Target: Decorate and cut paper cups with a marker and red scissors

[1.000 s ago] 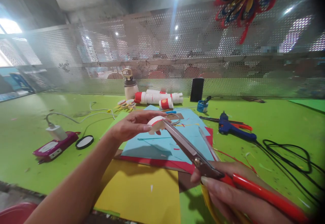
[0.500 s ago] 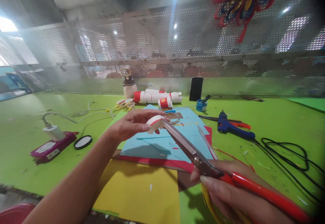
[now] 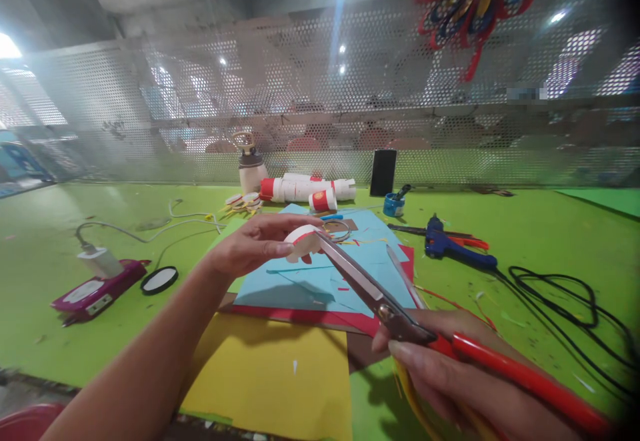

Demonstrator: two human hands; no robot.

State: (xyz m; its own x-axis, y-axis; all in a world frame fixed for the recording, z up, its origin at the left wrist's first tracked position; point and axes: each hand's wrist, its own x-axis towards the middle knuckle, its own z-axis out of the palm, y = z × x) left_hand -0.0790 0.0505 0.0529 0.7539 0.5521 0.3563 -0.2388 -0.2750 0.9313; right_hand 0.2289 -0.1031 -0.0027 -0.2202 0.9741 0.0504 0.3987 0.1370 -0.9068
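Note:
My left hand (image 3: 255, 241) pinches a small white paper cup piece with a red edge (image 3: 303, 241), held above the light blue paper (image 3: 300, 287). In my right hand (image 3: 450, 367) is a large pair of scissors with red handles (image 3: 360, 281). The scissor tips touch the rim of the white piece; whether the blades are cutting into it I cannot tell. Beneath the blue paper lie red and brown sheets, and a yellow sheet (image 3: 270, 374) lies nearer to me.
Stacked white and red paper cups (image 3: 300, 189) lie at the back beside a spray bottle (image 3: 251, 167). On the right are a blue glue gun (image 3: 455, 247) with its black cord and a blue jar (image 3: 394, 205). A purple power strip (image 3: 100, 291) and round black-rimmed disc (image 3: 159, 281) sit left.
The whole view has shifted slightly, so things appear a little further left. Both hands keep nearly the same pose, with the scissors still against the white piece.

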